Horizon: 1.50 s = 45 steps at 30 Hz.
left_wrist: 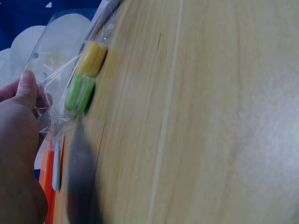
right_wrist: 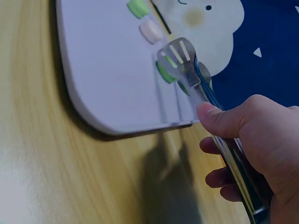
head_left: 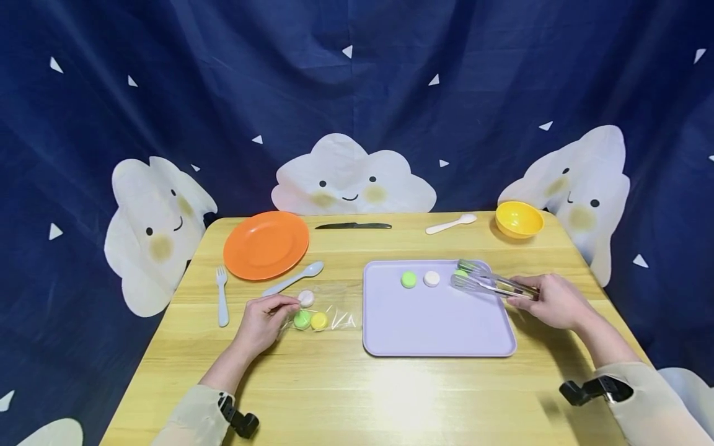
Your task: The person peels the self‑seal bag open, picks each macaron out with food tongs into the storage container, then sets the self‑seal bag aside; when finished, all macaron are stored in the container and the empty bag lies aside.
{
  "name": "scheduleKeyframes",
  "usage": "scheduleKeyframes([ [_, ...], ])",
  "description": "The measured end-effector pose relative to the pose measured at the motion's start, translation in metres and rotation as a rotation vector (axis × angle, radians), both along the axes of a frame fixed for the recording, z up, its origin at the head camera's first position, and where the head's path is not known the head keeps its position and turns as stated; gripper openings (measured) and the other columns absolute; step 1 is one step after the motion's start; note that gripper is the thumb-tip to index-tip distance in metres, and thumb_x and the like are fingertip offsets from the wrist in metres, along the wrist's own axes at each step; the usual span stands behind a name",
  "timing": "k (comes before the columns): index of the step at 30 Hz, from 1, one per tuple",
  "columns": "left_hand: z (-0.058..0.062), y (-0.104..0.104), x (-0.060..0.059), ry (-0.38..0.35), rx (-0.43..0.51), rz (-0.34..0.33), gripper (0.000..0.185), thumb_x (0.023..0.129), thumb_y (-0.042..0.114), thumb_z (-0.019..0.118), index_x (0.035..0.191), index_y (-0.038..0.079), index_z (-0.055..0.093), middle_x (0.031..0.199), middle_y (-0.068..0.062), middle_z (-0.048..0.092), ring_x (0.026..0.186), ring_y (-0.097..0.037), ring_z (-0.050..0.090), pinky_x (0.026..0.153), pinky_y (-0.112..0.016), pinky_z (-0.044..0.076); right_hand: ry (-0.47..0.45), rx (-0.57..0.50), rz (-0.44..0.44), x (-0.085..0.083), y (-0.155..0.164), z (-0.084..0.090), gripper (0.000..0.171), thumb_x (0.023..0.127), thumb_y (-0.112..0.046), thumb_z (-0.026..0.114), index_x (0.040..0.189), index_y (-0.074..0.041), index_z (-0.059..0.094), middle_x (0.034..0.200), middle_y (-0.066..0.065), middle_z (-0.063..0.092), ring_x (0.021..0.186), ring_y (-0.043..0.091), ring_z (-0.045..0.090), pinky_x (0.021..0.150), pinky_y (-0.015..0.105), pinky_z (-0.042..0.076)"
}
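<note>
My left hand (head_left: 266, 323) pinches the edge of a clear plastic bag (head_left: 343, 310) over the table, left of the tray. Through the film show a pale pink macaron (head_left: 306, 298), a green macaron (left_wrist: 79, 94) and a yellow macaron (left_wrist: 92, 59). With my right hand (head_left: 558, 300) I grip metal tongs (head_left: 496, 285), which reach over the right end of the lilac tray (head_left: 435, 328). Between the tong heads is a green macaron (head_left: 460, 273), partly hidden; whether they touch it I cannot tell. Left of it on the tray lie a whitish macaron (head_left: 432, 279) and another green macaron (head_left: 409, 280).
An orange plate (head_left: 266, 244) stands at the back left, near a light blue fork (head_left: 222, 297) and a light blue spoon (head_left: 295, 277). Along the back edge lie a black knife (head_left: 354, 226), a pale spoon (head_left: 450, 224) and a yellow bowl (head_left: 519, 220). A blue curtain (head_left: 357, 93) hangs behind.
</note>
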<state>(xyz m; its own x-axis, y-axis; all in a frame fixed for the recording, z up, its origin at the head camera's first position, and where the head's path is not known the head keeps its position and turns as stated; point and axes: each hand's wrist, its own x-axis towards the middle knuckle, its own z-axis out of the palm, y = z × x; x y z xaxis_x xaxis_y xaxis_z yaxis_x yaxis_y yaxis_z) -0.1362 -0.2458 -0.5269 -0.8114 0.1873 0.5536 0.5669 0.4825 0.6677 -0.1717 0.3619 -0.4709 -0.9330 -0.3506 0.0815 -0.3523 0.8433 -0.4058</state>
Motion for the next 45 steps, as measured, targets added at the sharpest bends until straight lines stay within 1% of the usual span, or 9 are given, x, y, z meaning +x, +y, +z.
scheduleKeyframes([
  [6, -0.001, 0.000, 0.000, 0.000, -0.002, -0.010, 0.018, 0.084, -0.009, 0.084, 0.095, 0.005, 0.082, 0.095, 0.001, 0.080, 0.086, -0.021, 0.077, 0.079, -0.014, 0.057, 0.022, -0.051, 0.005, 0.004, -0.016, 0.012, 0.048, 0.091, -0.033, 0.086, 0.128, -0.004, 0.075, 0.067, -0.010, 0.057, 0.054, 0.009, 0.042, 0.050, 0.030, 0.033],
  [11, -0.001, 0.000, 0.000, 0.004, 0.000, -0.010, 0.021, 0.084, -0.010, 0.083, 0.095, 0.007, 0.083, 0.096, 0.001, 0.080, 0.087, -0.022, 0.077, 0.079, -0.015, 0.058, 0.089, -0.098, 0.084, 0.005, -0.044, 0.016, 0.035, 0.089, -0.025, 0.088, 0.121, -0.010, 0.080, 0.067, -0.017, 0.058, 0.054, 0.004, 0.044, 0.050, 0.027, 0.037],
  [14, -0.001, 0.000, 0.000, 0.008, -0.001, -0.007, 0.023, 0.084, -0.010, 0.083, 0.095, 0.010, 0.083, 0.096, 0.002, 0.080, 0.087, -0.022, 0.077, 0.079, -0.015, 0.058, 0.131, -0.136, 0.139, 0.003, -0.061, 0.013, 0.030, 0.088, -0.020, 0.089, 0.116, -0.012, 0.083, 0.067, -0.019, 0.062, 0.052, 0.000, 0.042, 0.047, 0.025, 0.038],
  [18, -0.001, 0.000, -0.001, 0.011, 0.006, -0.009, 0.023, 0.084, -0.011, 0.083, 0.095, 0.010, 0.083, 0.095, 0.001, 0.080, 0.086, -0.022, 0.077, 0.079, -0.015, 0.058, 0.155, -0.164, 0.209, 0.002, -0.085, 0.008, 0.030, 0.087, -0.019, 0.089, 0.114, -0.009, 0.083, 0.078, -0.009, 0.076, 0.050, -0.004, 0.035, 0.043, 0.024, 0.034],
  [20, -0.001, 0.000, -0.001, 0.012, 0.009, -0.009, 0.024, 0.084, -0.011, 0.083, 0.095, 0.010, 0.083, 0.095, 0.001, 0.080, 0.086, -0.022, 0.077, 0.079, -0.015, 0.058, 0.151, -0.166, 0.241, 0.000, -0.097, 0.006, 0.028, 0.088, -0.020, 0.088, 0.114, -0.010, 0.084, 0.083, -0.008, 0.078, 0.050, -0.004, 0.033, 0.043, 0.024, 0.032],
  [23, -0.001, 0.000, -0.001, 0.013, 0.012, -0.007, 0.024, 0.083, -0.012, 0.083, 0.094, 0.009, 0.083, 0.095, 0.000, 0.080, 0.086, -0.021, 0.077, 0.079, -0.014, 0.057, 0.137, -0.157, 0.269, -0.003, -0.115, 0.005, 0.027, 0.090, -0.023, 0.087, 0.115, -0.014, 0.084, 0.072, -0.011, 0.069, 0.052, -0.003, 0.033, 0.044, 0.024, 0.032],
  [30, -0.002, 0.000, -0.001, 0.004, 0.006, 0.000, 0.024, 0.083, -0.012, 0.084, 0.094, 0.010, 0.083, 0.095, 0.001, 0.080, 0.087, -0.019, 0.076, 0.079, -0.015, 0.058, 0.152, -0.129, 0.333, -0.012, -0.155, -0.005, 0.024, 0.091, -0.026, 0.086, 0.114, -0.018, 0.085, 0.083, -0.011, 0.076, 0.060, 0.001, 0.053, 0.056, 0.034, 0.050],
  [32, -0.002, 0.001, -0.001, 0.000, 0.007, 0.000, 0.024, 0.083, -0.011, 0.084, 0.094, 0.010, 0.083, 0.096, 0.001, 0.080, 0.087, -0.020, 0.077, 0.079, -0.015, 0.058, 0.160, -0.115, 0.357, -0.014, -0.165, -0.008, 0.023, 0.091, -0.027, 0.086, 0.113, -0.020, 0.085, 0.079, -0.013, 0.072, 0.062, 0.002, 0.054, 0.058, 0.035, 0.051],
  [45, -0.002, 0.002, 0.000, -0.002, 0.012, -0.001, 0.022, 0.083, -0.010, 0.084, 0.094, 0.009, 0.083, 0.094, 0.002, 0.080, 0.086, -0.017, 0.076, 0.077, -0.015, 0.058, 0.125, -0.080, 0.440, -0.022, -0.213, -0.011, 0.017, 0.095, -0.029, 0.082, 0.111, -0.025, 0.085, 0.078, -0.019, 0.069, 0.064, 0.002, 0.053, 0.064, 0.038, 0.053],
])
